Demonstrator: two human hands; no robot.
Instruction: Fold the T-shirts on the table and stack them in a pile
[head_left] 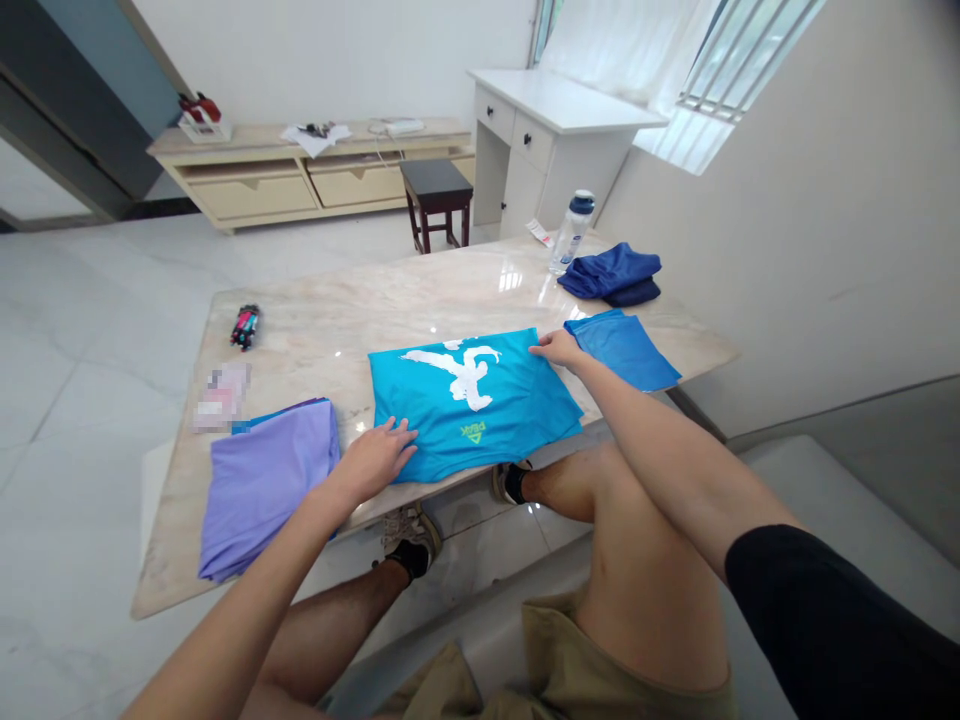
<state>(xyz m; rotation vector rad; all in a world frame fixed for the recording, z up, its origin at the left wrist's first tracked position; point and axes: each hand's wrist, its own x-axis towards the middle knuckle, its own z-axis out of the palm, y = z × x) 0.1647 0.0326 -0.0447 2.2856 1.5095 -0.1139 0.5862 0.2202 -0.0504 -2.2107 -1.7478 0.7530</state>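
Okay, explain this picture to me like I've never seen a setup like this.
There is no machine here: the bare hands belong to a person wearing a camera on the head, and the single picture looks forward and down from there. The left hand lies on the near left part of a bright blue shirt with a white figure printed on it. The right hand touches its far right corner. Both rest over a pale, marble-look table. Left of the shirt is a folded purple cloth; to the right are folded blue cloth, a dark blue bundle and a clear bottle.
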